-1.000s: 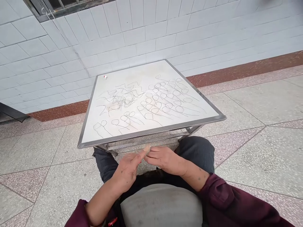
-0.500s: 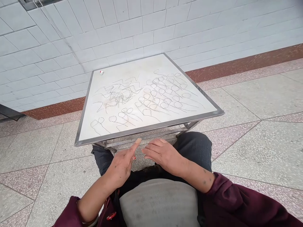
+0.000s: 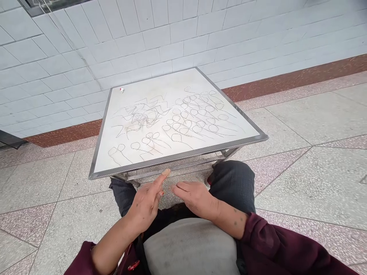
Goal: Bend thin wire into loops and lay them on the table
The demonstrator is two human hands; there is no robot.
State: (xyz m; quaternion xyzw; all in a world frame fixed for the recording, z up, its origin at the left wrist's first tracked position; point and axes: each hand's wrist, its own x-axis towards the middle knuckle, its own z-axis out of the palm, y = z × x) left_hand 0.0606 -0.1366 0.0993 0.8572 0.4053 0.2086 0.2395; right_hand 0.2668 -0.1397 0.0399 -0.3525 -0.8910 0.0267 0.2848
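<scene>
A low white-topped table (image 3: pixel 177 157) with a steel rim stands right in front of me, its top covered in thin black scribbles and rows of looped outlines (image 3: pixel 183 118). My left hand (image 3: pixel 146 202) hovers just short of the table's front edge, index finger extended towards it and holding nothing. Beside it, my right hand (image 3: pixel 195 198) rests above my knee with loosely extended fingers, also empty. Neither hand touches the table. A tiny red-and-white object (image 3: pixel 122 90) lies near the far left corner of the tabletop.
Steel legs and crossbars (image 3: pixel 172 168) run beneath the table, with my dark-trousered knees (image 3: pixel 235 181) just behind them. A white tiled wall (image 3: pixel 143 46) with a brown skirting band (image 3: pixel 286 80) stands beyond. Speckled terrazzo floor tiles (image 3: pixel 315 183) surround the table.
My hands have drawn apart, the left index fingertip no longer meeting the right hand's fingers. The view has also shifted slightly.
</scene>
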